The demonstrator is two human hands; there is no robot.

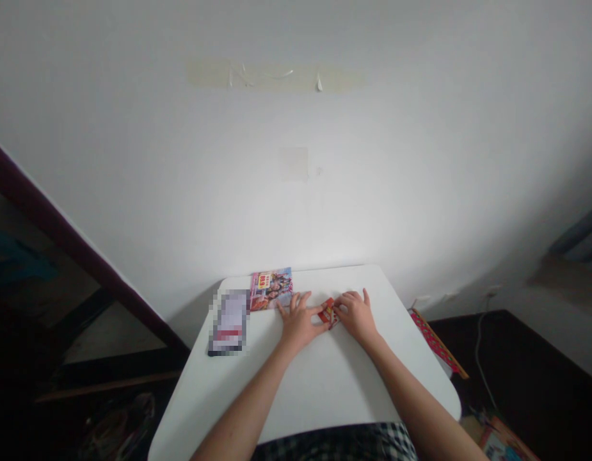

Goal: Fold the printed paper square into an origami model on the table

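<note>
Paper, red-patterned, touches the splayed left hand; right hand pinches its edge.

Smooth table, paper leaflet, matt wall

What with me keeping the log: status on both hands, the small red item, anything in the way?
Left hand spread, right hand curled, both at small red item. Grip unclear. Leaflet beside left hand, not blocking item.

Soft, dim light on the wall fades outward.
</note>
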